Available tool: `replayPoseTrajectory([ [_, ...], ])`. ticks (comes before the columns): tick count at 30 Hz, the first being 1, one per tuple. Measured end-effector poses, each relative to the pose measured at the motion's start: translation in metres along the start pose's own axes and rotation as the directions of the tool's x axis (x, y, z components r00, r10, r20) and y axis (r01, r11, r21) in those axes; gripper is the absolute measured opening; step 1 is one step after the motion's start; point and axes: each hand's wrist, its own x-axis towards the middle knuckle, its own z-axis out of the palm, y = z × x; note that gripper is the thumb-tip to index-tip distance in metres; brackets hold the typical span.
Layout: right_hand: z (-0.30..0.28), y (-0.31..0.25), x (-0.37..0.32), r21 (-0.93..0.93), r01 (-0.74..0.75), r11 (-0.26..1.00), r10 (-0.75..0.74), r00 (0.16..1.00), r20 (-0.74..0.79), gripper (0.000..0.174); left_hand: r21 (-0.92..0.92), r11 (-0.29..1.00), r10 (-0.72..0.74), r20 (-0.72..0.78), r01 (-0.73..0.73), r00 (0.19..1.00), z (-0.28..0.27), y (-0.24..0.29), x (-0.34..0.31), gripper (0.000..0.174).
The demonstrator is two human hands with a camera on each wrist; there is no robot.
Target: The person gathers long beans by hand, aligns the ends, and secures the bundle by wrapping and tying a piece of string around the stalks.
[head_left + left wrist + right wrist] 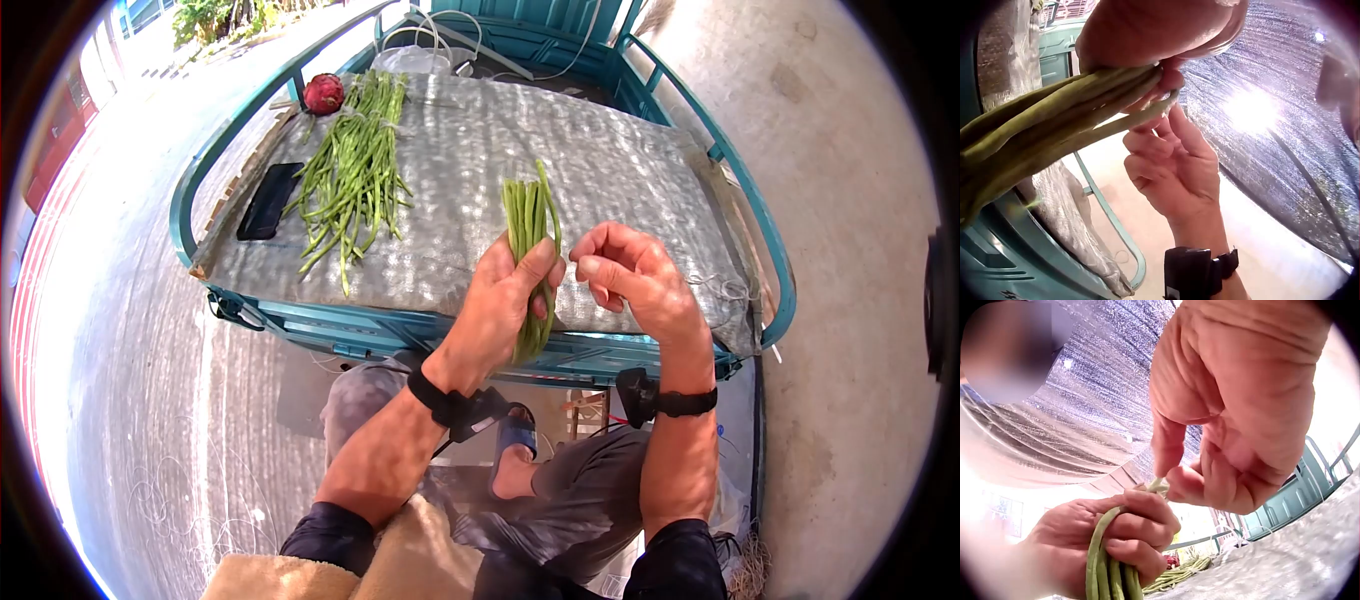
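Observation:
My left hand grips a bundle of green long beans upright over the front edge of the cart bed, thumb across them. One bean bends away from the others and curves over the left fingers in the right wrist view. My right hand is just right of the bundle, its fingers curled. In the right wrist view, its thumb and forefinger pinch the pale end of that bean. The left wrist view shows the right fingertips right at this bean end. The lower part of the bundle is partly hidden behind the left hand.
A larger pile of long beans lies on the grey woven sheet, with a red round fruit or vegetable behind it and a black phone to its left. Teal rails border the cart bed. White cables lie at the back.

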Motion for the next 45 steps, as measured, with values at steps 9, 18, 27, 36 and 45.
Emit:
replayPoseTrajectory([
  [9,0.002,0.012,0.007,0.313,-0.003,0.950,0.035,0.995,-0.097,0.022,0.109,0.992,-0.087,0.197,0.066,0.977,0.010,0.002,-0.008,0.040],
  [18,0.000,0.012,0.005,0.321,-0.029,0.947,0.065,0.993,-0.101,0.021,0.133,0.991,-0.053,0.197,0.027,0.979,0.018,0.005,-0.011,0.037],
  [27,0.013,0.000,0.002,0.269,0.051,0.962,0.003,0.981,-0.195,0.017,-0.017,0.997,-0.073,-0.054,0.073,0.996,0.008,-0.006,-0.001,0.034],
  [36,0.041,-0.002,0.004,-0.145,0.093,0.985,-0.127,0.961,-0.246,0.018,-0.136,0.991,-0.017,-0.125,0.000,0.992,0.002,-0.005,0.000,0.033],
  [45,0.058,0.002,0.005,-0.323,0.090,0.942,-0.188,0.939,-0.287,0.016,-0.178,0.984,0.001,-0.115,-0.022,0.993,-0.003,-0.006,0.000,0.040],
])
